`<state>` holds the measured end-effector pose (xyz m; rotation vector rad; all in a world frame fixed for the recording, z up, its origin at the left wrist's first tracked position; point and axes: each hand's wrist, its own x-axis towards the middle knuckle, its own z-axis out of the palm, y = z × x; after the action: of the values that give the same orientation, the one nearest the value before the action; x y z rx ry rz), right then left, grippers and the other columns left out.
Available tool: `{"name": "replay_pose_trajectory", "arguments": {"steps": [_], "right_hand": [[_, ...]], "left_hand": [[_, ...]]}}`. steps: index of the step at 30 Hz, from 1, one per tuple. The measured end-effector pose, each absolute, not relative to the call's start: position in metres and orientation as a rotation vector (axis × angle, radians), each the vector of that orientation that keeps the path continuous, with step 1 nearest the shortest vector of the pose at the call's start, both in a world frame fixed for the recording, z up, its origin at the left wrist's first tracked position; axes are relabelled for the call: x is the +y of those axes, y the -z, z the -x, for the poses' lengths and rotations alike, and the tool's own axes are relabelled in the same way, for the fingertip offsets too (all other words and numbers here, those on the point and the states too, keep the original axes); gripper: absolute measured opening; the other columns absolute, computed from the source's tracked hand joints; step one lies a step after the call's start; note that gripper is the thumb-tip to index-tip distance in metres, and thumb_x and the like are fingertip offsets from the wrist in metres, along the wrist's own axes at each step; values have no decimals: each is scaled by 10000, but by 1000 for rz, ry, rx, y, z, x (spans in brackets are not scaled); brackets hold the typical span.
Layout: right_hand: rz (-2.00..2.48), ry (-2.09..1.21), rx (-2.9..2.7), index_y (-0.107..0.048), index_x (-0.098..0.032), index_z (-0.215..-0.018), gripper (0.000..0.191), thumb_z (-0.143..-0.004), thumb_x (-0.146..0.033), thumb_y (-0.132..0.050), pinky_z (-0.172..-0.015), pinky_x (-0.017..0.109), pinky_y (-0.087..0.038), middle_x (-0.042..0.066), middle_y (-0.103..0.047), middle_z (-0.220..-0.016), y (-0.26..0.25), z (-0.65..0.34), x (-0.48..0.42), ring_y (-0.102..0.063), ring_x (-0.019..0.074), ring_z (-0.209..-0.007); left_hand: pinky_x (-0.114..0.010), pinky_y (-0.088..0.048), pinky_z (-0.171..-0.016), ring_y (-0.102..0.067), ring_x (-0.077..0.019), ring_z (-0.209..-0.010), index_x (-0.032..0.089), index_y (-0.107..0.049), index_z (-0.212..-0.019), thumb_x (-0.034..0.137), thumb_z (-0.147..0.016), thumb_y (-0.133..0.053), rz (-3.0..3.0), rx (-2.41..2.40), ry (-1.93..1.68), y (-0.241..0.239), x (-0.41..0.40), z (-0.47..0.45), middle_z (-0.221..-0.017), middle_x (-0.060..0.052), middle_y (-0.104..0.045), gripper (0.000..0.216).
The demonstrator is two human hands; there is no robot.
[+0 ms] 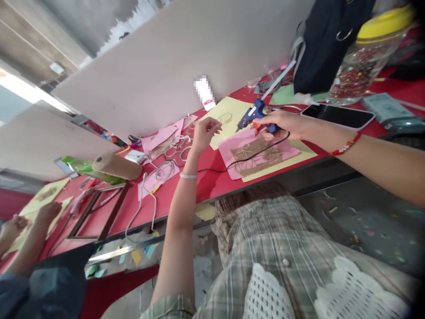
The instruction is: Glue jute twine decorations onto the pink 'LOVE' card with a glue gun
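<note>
My right hand (275, 124) is wrapped round a blue hot glue gun (256, 108), with a white glue stick (279, 82) standing out of its back end. The gun's nozzle points down and to the left. To its left, my left hand (204, 134) is pinched shut on a thin piece of twine (226, 118) that curves in a loop over a yellow sheet (222, 108). Below both hands lies a brown paper piece (239, 153) with twine bows, on pink paper (227, 146). The gun's black cord (215, 169) crosses over it.
A phone (338, 116) and a yellow-lidded jar (357, 73) stand right, beside a dark bag (327, 48). Leftward are a twine cone (116, 166), a wooden frame (111, 217), cables (165, 170) and another person's hands (48, 212). The table's front edge (206, 199) runs before me.
</note>
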<state>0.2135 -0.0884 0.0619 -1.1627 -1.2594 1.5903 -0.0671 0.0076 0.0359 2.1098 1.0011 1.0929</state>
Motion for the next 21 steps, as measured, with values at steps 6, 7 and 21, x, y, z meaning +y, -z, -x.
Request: {"name": "replay_pose_trajectory", "arguments": {"steps": [6,7,21], "right_hand": [[1241,-1601,-1496,-683,-153,-736,310,-856,-424,-774,-426,216,-323,6,-580,-551,-72,-218,-92,-445,73,-446],[1239,-1603,-1496,-681,-159,-727,311,-822,-434,-791,-447,224,-340,13,-597,-578,-74,-219,-92,-461,80,-472],[1507,-1564,-1637,-695,-194,-795,325,-771,-514,-745,-616,310,-397,24,-635,-737,-84,-243,-50,-533,164,-650]], "left_hand": [[-346,-586,-894,-753,-258,-1126,204,-525,-914,348,-1005,-615,-2144,937,-906,-2,-8,76,-992,-96,-761,193],[-364,-591,-899,-749,-276,-1141,210,-522,-921,379,-1006,-609,-2166,925,-856,2,-13,77,-1001,-99,-763,208],[-442,-519,-1133,-580,-279,-1427,234,-543,-1221,238,-1041,-424,-2265,935,-586,8,-27,89,-1531,-183,-591,216]]}}
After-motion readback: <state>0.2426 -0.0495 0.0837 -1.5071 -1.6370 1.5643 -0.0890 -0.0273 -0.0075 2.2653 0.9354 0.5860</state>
